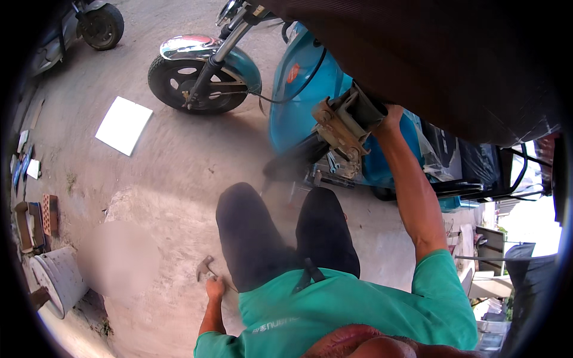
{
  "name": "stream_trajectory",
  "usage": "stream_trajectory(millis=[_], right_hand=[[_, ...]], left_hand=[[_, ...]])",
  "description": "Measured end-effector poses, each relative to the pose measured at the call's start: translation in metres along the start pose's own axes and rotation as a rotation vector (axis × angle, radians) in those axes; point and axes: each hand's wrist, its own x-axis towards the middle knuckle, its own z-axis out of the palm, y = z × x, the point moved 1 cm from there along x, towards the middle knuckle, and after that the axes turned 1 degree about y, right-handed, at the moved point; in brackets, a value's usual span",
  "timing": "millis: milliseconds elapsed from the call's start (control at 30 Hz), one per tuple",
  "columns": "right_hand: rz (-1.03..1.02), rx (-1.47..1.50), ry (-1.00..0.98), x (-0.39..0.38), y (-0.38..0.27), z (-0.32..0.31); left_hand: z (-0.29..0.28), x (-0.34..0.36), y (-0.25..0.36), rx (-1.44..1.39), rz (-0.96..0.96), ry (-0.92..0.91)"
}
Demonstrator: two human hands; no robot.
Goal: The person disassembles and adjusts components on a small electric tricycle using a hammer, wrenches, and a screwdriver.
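Hammer (206, 268) lies low on the concrete ground (179, 161), well to the left of the scooter (298, 89); its metal head points up and left, its handle runs down into the left hand (215, 288). Left hand is closed around the handle end, fingers curled, resting on or just above the ground beside the person's left knee.

Further left of the scooter: a grey bucket (57, 277) on its side at the frame edge, a few bricks (49, 213) above it, and a white flat tile (123, 125) lying on the ground just left of the scooter's front wheel (191, 80). A second vehicle's wheel (102, 25) shows at the top left.

Person crouches in dark trousers (256, 238) and a green shirt (358, 304), knees pointing at the scooter's underside.

Scooter is teal, tipped so that its underside faces the camera. A rusty metal bracket (337, 128) sticks out of its underside, with a dark cylindrical part (367, 107) at its upper right end.

Right hand (391, 116) is raised, arm stretched up, and rests against the right end of that cylindrical part. Fingers are hidden behind it; cannot tell how far the hand is closed or whether it grips.
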Motion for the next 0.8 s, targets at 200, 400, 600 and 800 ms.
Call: stream_trajectory(millis=[200,400,600,800], right_hand=[[-0.435,-0.631,-0.019,-0.013,-0.011,0.024],[-0.654,-0.953,-0.039,-0.032,-0.035,0.041],[-0.345,-0.880,-0.272,-0.061,-0.063,0.008],[0.333,-0.823,-0.703,-0.163,-0.027,-0.082]], left_hand=[[-0.061,-0.014,0.123,-0.212,0.118,0.029],[-0.121,-0.028,0.309,-0.626,0.462,0.164],[-0.127,-0.115,0.414,-0.608,0.786,0.207],[-0.077,-0.158,0.411,-0.612,0.761,0.011]])
